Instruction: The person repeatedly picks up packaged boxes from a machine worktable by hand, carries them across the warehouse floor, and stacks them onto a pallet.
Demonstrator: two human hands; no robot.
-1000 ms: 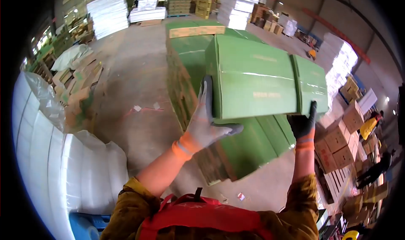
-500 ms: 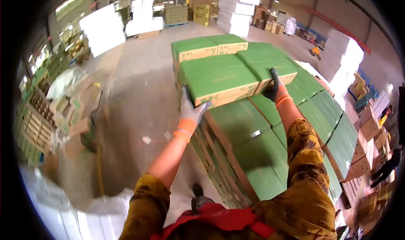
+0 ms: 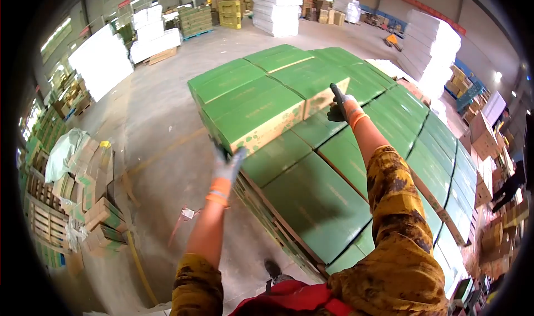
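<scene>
Two green-topped cardboard boxes, the left box (image 3: 250, 111) and the right box (image 3: 314, 76), sit side by side on the upper layer, their tan printed sides facing me. My left hand (image 3: 227, 165), in a grey glove with an orange cuff, is at the left box's near left corner. Its fingers are spread and somewhat blurred. At the right box's near right end is my right hand (image 3: 344, 107), in a dark-palmed glove, thumb up and apart from the fingers. Whether it still touches the box is hard to see. Beneath lies a layer of similar green boxes (image 3: 314, 202).
The box layers rest on a wooden pallet (image 3: 261, 219). At left, flattened cartons (image 3: 103, 213) and pallets (image 3: 47, 221) lie on the floor. White wrapped stacks (image 3: 275, 10) stand behind, another white stack (image 3: 425, 49) at right. A person's dark sleeve (image 3: 512, 185) shows at the right edge.
Both boxes have moved away from me and now sit flush with the boxes behind. My left hand has drawn back slightly from its corner, and the view has shifted right.
</scene>
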